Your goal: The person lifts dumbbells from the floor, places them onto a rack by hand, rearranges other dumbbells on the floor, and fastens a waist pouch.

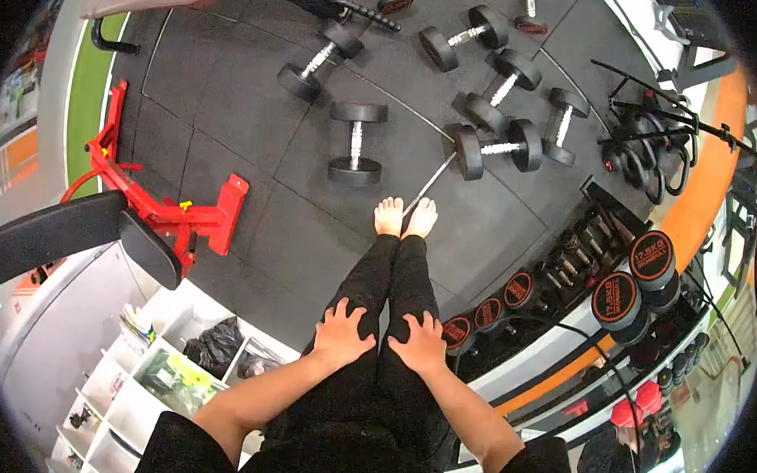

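My left hand (345, 333) lies on my left thigh in black trousers (368, 279), its fingers spread and holding nothing. On the other leg rests my right hand (417, 341), also with fingers apart and nothing in it. Both bare feet (403, 216) stand together on the dark floor tiles. Just beyond the toes, a dumbbell (357, 145) with black heads and a chrome handle lies on the floor, apart from both hands. To its right lies another dumbbell (498, 148).
More dumbbells (319, 60) lie scattered ahead. At left stands a red-framed bench (161, 212) with black pads. A dumbbell rack (552, 348) curves along the right, near black bars and weights (649, 139). White cubbyholes (122, 386) stand at lower left.
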The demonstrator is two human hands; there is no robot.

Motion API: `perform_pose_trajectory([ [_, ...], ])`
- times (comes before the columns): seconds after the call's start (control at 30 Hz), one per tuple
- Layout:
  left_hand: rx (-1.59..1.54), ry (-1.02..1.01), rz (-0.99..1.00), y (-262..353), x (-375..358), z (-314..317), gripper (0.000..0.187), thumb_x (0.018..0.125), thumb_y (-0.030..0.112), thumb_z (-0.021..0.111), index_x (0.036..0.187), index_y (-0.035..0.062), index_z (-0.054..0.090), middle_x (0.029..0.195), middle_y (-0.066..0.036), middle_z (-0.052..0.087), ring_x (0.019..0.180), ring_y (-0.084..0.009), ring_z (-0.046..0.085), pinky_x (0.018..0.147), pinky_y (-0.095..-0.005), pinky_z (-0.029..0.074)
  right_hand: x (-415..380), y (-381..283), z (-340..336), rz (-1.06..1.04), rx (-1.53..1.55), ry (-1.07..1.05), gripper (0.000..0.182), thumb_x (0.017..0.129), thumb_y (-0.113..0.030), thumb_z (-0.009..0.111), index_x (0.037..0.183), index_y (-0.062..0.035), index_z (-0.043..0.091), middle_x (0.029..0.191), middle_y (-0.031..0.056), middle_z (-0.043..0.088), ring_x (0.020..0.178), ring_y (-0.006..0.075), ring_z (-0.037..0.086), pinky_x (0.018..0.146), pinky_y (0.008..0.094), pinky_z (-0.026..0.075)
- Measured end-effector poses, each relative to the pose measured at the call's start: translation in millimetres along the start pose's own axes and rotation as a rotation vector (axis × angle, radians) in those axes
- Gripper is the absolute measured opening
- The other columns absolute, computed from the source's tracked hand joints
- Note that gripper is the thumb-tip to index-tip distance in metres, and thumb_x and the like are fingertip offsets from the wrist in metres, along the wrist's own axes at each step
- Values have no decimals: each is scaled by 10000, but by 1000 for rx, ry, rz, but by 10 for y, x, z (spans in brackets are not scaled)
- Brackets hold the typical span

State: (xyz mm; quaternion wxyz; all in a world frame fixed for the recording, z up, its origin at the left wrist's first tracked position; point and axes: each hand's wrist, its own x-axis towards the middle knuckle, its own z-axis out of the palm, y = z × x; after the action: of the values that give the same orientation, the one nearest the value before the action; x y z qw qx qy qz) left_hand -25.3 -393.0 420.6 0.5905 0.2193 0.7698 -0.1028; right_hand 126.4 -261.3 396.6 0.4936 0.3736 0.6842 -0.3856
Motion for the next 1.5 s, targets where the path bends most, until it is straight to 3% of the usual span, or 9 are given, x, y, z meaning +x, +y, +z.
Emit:
perform_pose_trajectory([
  [0.13,-13,2,19,-35,24,1,686,815,487,721,1411,222,507,1557,-191,329,1375,-425,413,1031,-587,463,77,-200,65,92,-150,-53,700,806,-542,729,1403,-237,528,1541,194,375,1393,443,387,1049,554,465],
  [0.27,10,23,25,-68,22,47,690,809,476,723,1403,195,510,1526,-200,357,1342,-428,432,1019,-605,461,111,-60,165,24,20,80,566,802,-506,730,1263,-199,615,1466,170,445,1324,404,451,1004,544,495],
  [0.63,18,109,19,18,42,-49,655,825,505,677,1383,200,521,1500,-194,381,1331,-421,443,1019,-600,450,210,118,29,66,176,98,379,835,-400,710,1138,-177,662,1363,125,496,1292,346,464,1011,488,498],
  [0.77,-27,183,-239,-273,168,-541,535,840,470,675,1228,117,566,1290,-171,490,1180,-388,539,987,-537,468,290,251,12,75,201,127,347,838,-381,684,1122,-182,676,1308,106,512,1259,331,487,974,492,525],
  [0.9,-259,324,41,-1191,738,-847,364,925,300,641,1156,28,569,1116,-170,572,1067,-335,602,934,-426,485,365,304,144,56,279,227,248,827,-339,702,1018,-179,699,1254,100,547,1214,332,521,950,474,535],
  [1.03,-492,422,1,-1401,1278,-708,310,945,266,647,1104,6,596,1103,-185,598,1089,-328,595,977,-420,468,438,191,499,93,272,254,173,820,-305,718,947,-189,701,1188,98,572,1165,347,541,915,475,534],
  [1.3,-413,49,242,-1194,1345,-436,386,916,304,692,1180,48,574,1220,-195,553,1025,-368,630,927,-440,506,478,-603,650,150,187,401,261,781,-370,753,968,-198,690,1195,79,562,1173,336,514,966,514,452],
  [1.33,-338,114,335,-1278,1477,-402,363,932,287,690,1192,68,565,1177,-166,546,1031,-325,617,926,-408,509,460,-707,537,154,197,398,319,775,-391,753,1021,-199,685,1228,68,568,1215,336,487,992,521,403],
  [1.5,-106,417,380,-1178,2376,-816,403,874,293,724,1196,85,600,1275,-190,548,1094,-404,621,963,-467,504,756,-907,-205,2,705,661,293,876,-287,700,1105,-116,633,1093,116,646,1108,325,601,979,464,423],
])
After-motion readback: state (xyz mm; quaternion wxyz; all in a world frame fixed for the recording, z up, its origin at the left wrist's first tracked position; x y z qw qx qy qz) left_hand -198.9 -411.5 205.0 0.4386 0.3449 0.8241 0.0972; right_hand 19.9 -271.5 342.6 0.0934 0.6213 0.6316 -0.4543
